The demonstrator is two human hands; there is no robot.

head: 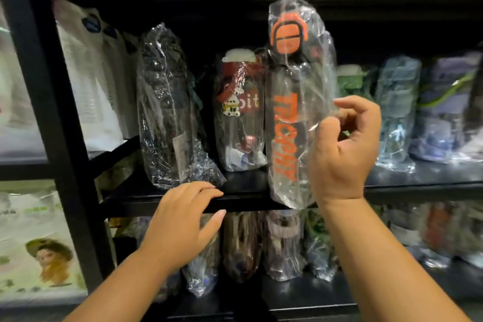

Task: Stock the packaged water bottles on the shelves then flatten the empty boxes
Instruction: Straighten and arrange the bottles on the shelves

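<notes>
We face a dim store bay of black shelving. White packs (88, 73) lean at far left. Our left hand (183, 219) rests on the upper shelf (245, 204) edge, fingers straight and close together, thumb beneath. On that shelf we count at least six wrapped bottles, among them a dark bottle (164, 112), a maroon bottle (240, 112) and the orange bottle (287, 125), upright at the front edge. Our right hand (342, 149) pinches its wrap with thumb and curled fingers. The lower row (282, 243) is too blurred to count.
</notes>
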